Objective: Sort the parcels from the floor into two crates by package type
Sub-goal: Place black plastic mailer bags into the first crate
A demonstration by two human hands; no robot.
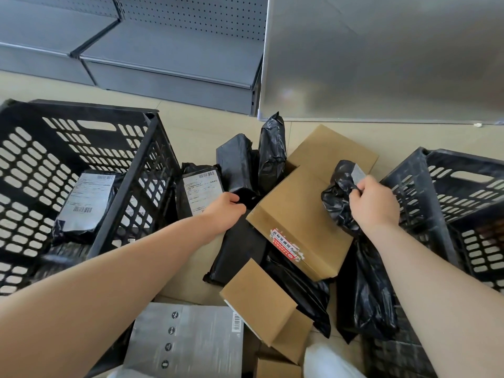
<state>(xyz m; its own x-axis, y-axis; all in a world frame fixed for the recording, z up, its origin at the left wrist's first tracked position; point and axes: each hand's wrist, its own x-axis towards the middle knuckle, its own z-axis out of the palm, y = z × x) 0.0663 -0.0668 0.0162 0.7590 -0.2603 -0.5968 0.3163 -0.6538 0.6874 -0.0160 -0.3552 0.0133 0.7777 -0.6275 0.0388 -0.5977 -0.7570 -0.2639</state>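
glossy crinkled plastic bags (362,290), matt brown cardboard box (297,214), perforated black plastic crates (131,170).

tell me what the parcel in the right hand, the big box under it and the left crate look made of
Parcel in the right hand: thin glossy black plastic film, crinkled.
Big box: matte brown cardboard with folded flaps.
Left crate: rigid black plastic, likely moulded, with slotted walls.
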